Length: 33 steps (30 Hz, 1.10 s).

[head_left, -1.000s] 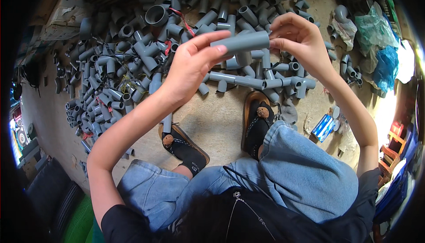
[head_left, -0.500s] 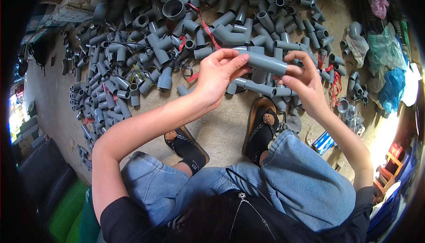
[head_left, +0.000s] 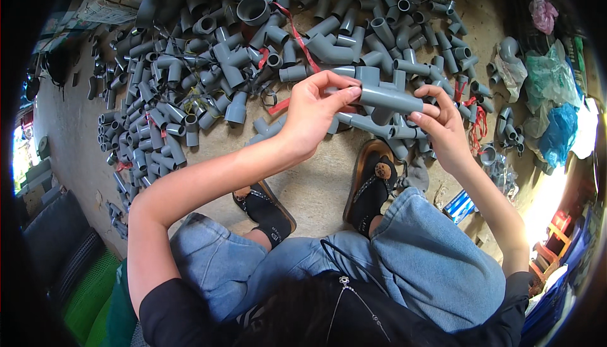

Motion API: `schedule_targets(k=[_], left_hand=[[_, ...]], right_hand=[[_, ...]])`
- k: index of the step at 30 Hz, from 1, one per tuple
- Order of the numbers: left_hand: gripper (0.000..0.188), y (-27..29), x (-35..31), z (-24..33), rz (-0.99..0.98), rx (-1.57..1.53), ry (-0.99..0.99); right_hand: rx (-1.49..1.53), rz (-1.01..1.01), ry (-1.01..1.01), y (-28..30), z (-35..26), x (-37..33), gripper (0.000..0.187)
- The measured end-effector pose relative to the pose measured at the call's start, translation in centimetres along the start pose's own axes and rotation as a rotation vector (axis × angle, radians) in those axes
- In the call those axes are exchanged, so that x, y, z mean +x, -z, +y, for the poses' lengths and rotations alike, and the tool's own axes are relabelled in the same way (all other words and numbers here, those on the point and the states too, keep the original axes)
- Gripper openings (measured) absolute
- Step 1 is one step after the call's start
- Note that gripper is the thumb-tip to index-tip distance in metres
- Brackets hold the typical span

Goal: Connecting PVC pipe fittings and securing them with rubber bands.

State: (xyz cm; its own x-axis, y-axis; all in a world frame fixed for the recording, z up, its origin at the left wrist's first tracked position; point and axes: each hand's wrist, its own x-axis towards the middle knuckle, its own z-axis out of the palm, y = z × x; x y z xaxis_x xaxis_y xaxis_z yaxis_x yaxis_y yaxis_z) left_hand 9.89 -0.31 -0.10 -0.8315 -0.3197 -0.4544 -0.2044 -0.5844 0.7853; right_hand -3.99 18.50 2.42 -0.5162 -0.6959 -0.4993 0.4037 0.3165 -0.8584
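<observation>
A smooth grey plastic pipe fitting (head_left: 391, 98) is held up between my two hands, lying nearly level above the heap. My left hand (head_left: 319, 110) pinches its left end with thumb and fingers. At the right end, the thumb and bent fingers of my right hand (head_left: 442, 122) close on it. Similar grey pieces right behind it make it hard to tell whether a side branch belongs to it. Just below and beyond lie more grey fittings (head_left: 365, 124) on the floor.
Heaped grey elbows, tees and couplings (head_left: 231, 62) cover the floor ahead. A red ribbon (head_left: 296, 34) runs across them. Plastic bags (head_left: 559, 132) hang at the right. My sandalled feet (head_left: 370, 186) stand on the concrete below. A green mesh seat (head_left: 95, 290) is at lower left.
The fitting has shifted right and slightly down. My left fingers now sit at its left end, leaving more of it showing, and my right fingers have closed in on the other end.
</observation>
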Motion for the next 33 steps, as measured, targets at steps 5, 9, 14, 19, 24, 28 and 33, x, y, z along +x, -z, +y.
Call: schedule_targets(k=[5,9,14,19,24,28,33], left_hand=[[0.005,-1.7,-2.7,1.4,-0.136,0.202,-0.34],[0.007,-3.4,-6.1,4.2,-0.486,0.23,-0.483],[0.009,-5.0,-8.1,5.4,-0.667,0.097,-0.456],[0.01,-5.6,-7.5,4.4,-0.581,-0.009,-0.421],[0.01,-5.3,-6.3,4.2,-0.336,-0.115,-0.311],[0.009,-2.6,-2.2,2.0,-0.275,0.091,-0.105],[0.015,0.5,7.6,-0.2,-0.188,0.863,-0.252]], right_hand=[[0.1,-0.039,-0.064,4.5,1.7,1.2,0.038],[-0.174,-0.052,-0.057,8.6,2.4,1.3,0.034],[-0.923,0.032,0.317,5.1,1.2,-0.1,0.054],[-0.657,-0.537,0.543,0.5,-2.3,-1.3,0.042],[-0.474,-0.451,0.409,0.2,-1.9,-3.2,0.018],[-0.515,-0.196,0.421,0.9,-1.9,-4.1,0.018],[-0.522,-0.026,0.323,1.5,-0.6,-4.1,0.012]])
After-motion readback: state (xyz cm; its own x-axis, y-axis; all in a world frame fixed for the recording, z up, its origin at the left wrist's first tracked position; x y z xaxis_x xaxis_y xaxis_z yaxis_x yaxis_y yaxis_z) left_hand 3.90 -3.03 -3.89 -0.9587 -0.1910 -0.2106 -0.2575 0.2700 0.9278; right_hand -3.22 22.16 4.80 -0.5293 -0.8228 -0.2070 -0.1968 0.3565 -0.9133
